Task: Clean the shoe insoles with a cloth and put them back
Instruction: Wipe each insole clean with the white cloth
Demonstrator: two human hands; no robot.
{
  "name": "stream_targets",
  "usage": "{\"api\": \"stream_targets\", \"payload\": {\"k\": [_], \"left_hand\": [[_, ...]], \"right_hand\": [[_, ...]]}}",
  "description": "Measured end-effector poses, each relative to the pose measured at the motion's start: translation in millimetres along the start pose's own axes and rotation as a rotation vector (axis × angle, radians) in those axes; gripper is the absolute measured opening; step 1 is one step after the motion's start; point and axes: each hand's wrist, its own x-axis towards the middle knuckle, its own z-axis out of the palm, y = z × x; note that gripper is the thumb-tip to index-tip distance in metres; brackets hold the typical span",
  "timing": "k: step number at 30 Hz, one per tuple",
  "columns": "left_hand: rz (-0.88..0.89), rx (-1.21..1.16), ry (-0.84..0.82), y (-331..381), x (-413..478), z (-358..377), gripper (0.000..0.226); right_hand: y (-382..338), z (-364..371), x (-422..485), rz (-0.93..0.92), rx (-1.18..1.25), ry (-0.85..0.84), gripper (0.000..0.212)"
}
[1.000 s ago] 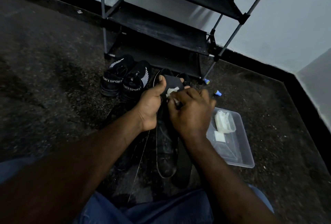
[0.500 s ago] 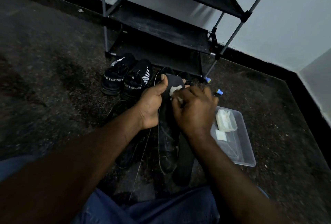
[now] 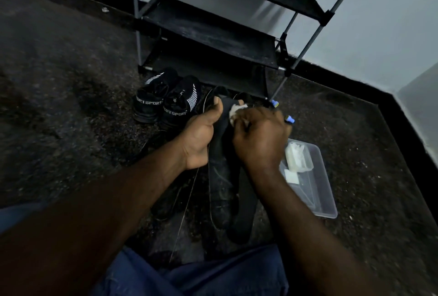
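Note:
My left hand (image 3: 201,139) grips a black insole (image 3: 226,115) upright, thumb along its left edge. My right hand (image 3: 259,137) holds a small white cloth (image 3: 235,109) and presses it against the insole's upper face. Below the hands, a dark shoe (image 3: 219,191) and a second black insole (image 3: 244,215) lie on the floor. Another dark shoe (image 3: 166,191) lies to the left, partly hidden by my left forearm. A pair of black sport shoes (image 3: 166,99) stands beyond the hands.
A clear plastic tray (image 3: 320,191) holding white cloths (image 3: 297,157) sits on the floor at the right. A black shoe rack (image 3: 213,33) stands against the wall ahead. Two small blue-tipped items (image 3: 290,119) lie by the rack's foot.
The cloth in my right hand has slid a little up the insole towards its top. The view has tilted slightly; my left hand's grip is unchanged.

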Motion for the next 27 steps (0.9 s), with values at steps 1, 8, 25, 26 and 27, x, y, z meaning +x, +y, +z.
{"api": "stream_targets", "payload": {"k": [1, 8, 25, 26, 27], "left_hand": [[-0.016, 0.001, -0.002, -1.7, -0.6, 0.7, 0.069], [0.022, 0.078, 0.067, -6.5, -5.4, 1.9, 0.062], [0.053, 0.022, -0.007, -0.7, -3.0, 1.4, 0.067], [0.055, 0.036, -0.017, -0.5, -2.6, 0.4, 0.068], [0.054, 0.046, -0.022, -1.1, -2.3, -0.9, 0.069]], "right_hand": [[0.3, -1.0, 5.2, 0.05, 0.025, 0.006, 0.016], [-6.9, 4.0, -7.3, -0.139, 0.04, -0.032, 0.02], [35.7, -8.0, -45.4, -0.047, 0.298, -0.101, 0.017], [34.7, -8.5, -44.4, 0.005, 0.38, -0.085, 0.015], [33.3, -9.2, -42.4, 0.053, 0.432, -0.071, 0.014]]}}
